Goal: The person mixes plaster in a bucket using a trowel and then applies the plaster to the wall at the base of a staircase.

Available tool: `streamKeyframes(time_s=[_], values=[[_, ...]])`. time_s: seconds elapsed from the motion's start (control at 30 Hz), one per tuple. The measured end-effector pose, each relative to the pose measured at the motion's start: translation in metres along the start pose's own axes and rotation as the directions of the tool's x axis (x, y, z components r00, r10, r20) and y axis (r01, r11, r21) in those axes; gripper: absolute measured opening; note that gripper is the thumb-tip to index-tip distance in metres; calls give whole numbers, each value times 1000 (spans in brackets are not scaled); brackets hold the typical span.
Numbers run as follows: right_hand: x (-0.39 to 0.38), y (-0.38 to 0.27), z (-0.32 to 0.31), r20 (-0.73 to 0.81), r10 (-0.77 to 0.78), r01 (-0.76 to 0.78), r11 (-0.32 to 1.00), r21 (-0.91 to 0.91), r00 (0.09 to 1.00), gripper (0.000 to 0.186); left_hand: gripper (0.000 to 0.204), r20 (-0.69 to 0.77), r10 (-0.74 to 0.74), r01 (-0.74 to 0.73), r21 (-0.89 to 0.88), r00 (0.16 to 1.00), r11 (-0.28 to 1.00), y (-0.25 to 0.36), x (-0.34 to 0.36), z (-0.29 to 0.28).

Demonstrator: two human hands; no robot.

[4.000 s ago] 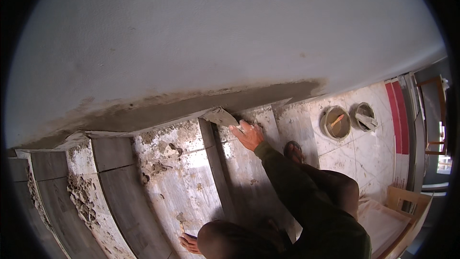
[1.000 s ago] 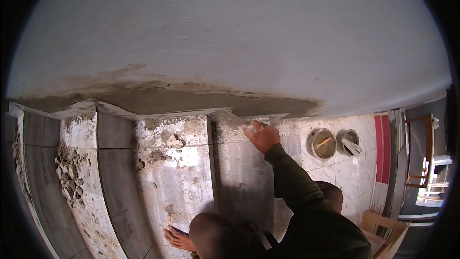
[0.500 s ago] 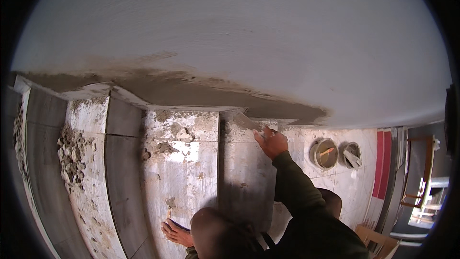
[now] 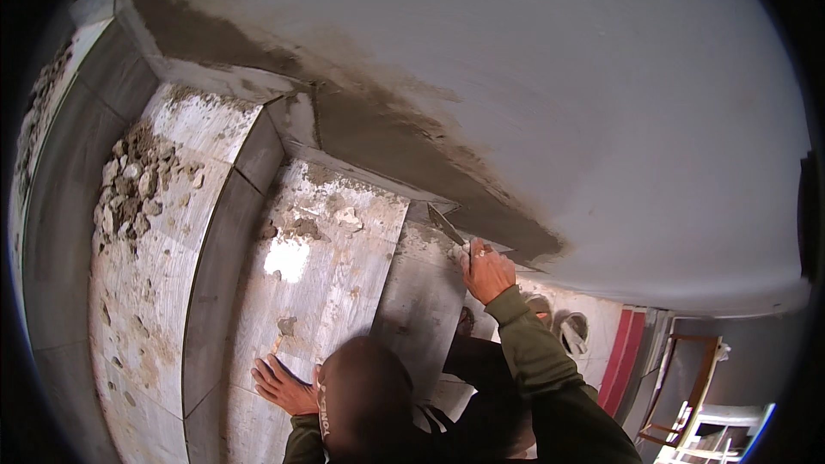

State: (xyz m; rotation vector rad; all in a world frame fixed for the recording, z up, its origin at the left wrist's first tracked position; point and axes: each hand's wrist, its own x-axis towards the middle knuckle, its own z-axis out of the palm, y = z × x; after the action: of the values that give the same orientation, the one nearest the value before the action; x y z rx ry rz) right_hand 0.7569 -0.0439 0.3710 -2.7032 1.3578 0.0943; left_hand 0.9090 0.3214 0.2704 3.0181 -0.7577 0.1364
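My right hand grips a metal trowel, its blade against the tiled skirting under a band of damp grey mortar on the white wall. My left hand lies with fingers apart on the pale wood-look tread. A small scraper with a light handle lies just beyond its fingertips. My knee, in dark cloth, rises between the hands.
Tiled steps run across the view, with rubble on the left treads. At right, partly hidden by my arm, buckets stand on the floor beside red strips. A wooden frame is further right.
My view has turned, so the wall and steps slant and more of the left steps shows. My right hand stays on the trowel near the same skirting stretch; my left hand remains on the tread.
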Motion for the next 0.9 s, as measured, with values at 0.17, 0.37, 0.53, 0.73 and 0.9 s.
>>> streamKeyframes(time_s=[0.17, 0.37, 0.53, 0.73, 0.9], values=[[9, -5, -2, 33, 11, -8, 998, -65, 999, 26, 93, 26, -18, 19, -32, 999, 999, 0, 2, -6], [24, -17, 4, 32, 10, -6, 994, -114, 999, 26, 93, 62, -41, 46, -82, 997, 996, 3, 5, -13], [25, -24, -2, 21, -5, 8, 993, -114, 1000, 27, 93, 81, -55, 62, -92, 995, 994, -1, 5, -12], [26, -33, -10, 48, 38, -31, 990, -139, 998, 28, 93, 99, -61, 72, -115, 993, 991, 1, 6, -15], [33, -35, -9, 79, 44, -30, 984, -176, 996, 32, 92, 82, -43, 54, -132, 996, 990, 4, 6, -14]])
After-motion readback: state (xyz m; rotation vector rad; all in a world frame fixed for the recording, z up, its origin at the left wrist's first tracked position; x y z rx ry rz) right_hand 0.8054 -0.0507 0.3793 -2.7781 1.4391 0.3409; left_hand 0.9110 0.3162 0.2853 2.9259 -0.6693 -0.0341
